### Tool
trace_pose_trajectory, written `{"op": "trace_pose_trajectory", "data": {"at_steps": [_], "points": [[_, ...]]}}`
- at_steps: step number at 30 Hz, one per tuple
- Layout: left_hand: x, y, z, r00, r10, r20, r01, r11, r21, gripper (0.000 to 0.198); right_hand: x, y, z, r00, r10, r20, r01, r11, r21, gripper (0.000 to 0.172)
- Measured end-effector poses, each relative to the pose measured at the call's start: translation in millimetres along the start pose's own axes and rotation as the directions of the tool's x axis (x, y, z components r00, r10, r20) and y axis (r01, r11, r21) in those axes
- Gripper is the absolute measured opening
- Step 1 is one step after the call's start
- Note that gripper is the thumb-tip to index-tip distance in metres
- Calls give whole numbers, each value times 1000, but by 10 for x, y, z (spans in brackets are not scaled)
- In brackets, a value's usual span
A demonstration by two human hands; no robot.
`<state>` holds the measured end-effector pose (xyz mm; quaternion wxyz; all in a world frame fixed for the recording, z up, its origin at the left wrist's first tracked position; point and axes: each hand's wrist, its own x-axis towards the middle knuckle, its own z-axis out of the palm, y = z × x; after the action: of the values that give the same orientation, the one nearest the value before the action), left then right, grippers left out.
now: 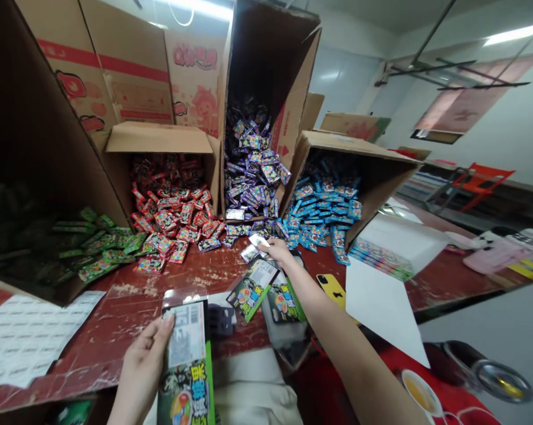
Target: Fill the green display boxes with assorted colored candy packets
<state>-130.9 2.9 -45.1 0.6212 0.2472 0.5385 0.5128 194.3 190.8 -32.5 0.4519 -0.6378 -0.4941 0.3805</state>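
My left hand (pixel 144 360) grips a green printed bag (pixel 187 360) from its left edge, near the table's front. My right hand (pixel 278 251) reaches out over the table and pinches small candy packets (pixel 256 246) just in front of the purple pile. Four open cardboard boxes lie tipped toward me, spilling packets: green packets (pixel 98 245) at the left, red packets (pixel 171 221), purple packets (pixel 251 171) and blue packets (pixel 321 209) at the right. Two more green bags (pixel 266 292) lie under my right forearm.
A yellow phone (pixel 332 289) and white sheets (pixel 383 307) lie right of my arm. A sheet of white labels (pixel 25 336) covers the table's left front. A cup of tea (pixel 419 392) and a metal lid (pixel 500 381) sit low right. A pink case (pixel 494 257) rests far right.
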Motion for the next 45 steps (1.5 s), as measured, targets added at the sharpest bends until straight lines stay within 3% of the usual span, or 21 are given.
{"op": "trace_pose_trajectory", "data": {"at_steps": [5, 7, 9, 11, 13, 18, 23, 27, 28, 29, 32, 34, 37, 39, 42, 45], "points": [[-48, -59, 91, 993, 81, 87, -82, 997, 13, 49, -302, -302, 16, 999, -37, -36, 38, 999, 29, 41], [-120, -44, 146, 985, 124, 118, -130, 990, 44, 49, -499, -449, 171, 998, -67, 3, 67, 996, 56, 43], [-197, -10, 197, 980, 150, 130, -161, 984, 76, 49, -776, -563, 383, 980, -164, 113, 149, 980, 130, 48], [-269, 27, 234, 978, 173, 120, -186, 977, 104, 47, -1076, -627, 577, 909, -315, 272, 252, 937, 243, 55], [-331, 52, 248, 974, 200, 110, -214, 967, 140, 45, -1312, -642, 690, 804, -438, 402, 324, 890, 321, 56], [-429, 35, 256, 960, 233, 153, -262, 943, 204, 44, -1464, -671, 570, 637, -449, 627, 464, 872, 154, 39], [-478, -4, 326, 948, 274, 162, -306, 925, 226, 43, -1595, -843, 443, 523, -480, 704, 607, 790, 88, 25], [-463, -19, 246, 968, 244, 52, -249, 946, 207, 49, -1583, -741, 644, 412, -522, 747, 637, 751, 174, 18], [-451, -22, 205, 975, 223, 15, -222, 957, 185, 51, -1493, -684, 746, 411, -522, 747, 634, 753, 177, 16], [-439, -26, 163, 979, 205, -20, -199, 967, 157, 53, -1361, -629, 869, 462, -513, 724, 634, 762, 135, 15], [-407, -40, 54, 975, 181, -130, -171, 981, 87, 52, -784, -521, 1334, 757, -426, 494, 565, 807, -170, 13], [-390, -50, 9, 962, 185, -198, -174, 982, 75, 49, -361, -514, 1654, 836, -395, 380, 509, 817, -271, 23], [-347, -60, -47, 944, 190, -269, -178, 982, 70, 49, 123, -535, 1998, 852, -391, 348, 492, 824, -280, 34], [-298, -66, -88, 936, 187, -297, -178, 982, 57, 49, 302, -514, 2086, 853, -395, 342, 488, 837, -250, 34], [-210, -80, -145, 947, 156, -280, -158, 987, 15, 49, 385, -391, 2001, 858, -382, 343, 455, 875, -162, 32], [-136, -107, -174, 964, 126, -234, -129, 992, 4, 51, 302, -207, 1712, 873, -318, 370, 363, 930, -57, 27]]}}
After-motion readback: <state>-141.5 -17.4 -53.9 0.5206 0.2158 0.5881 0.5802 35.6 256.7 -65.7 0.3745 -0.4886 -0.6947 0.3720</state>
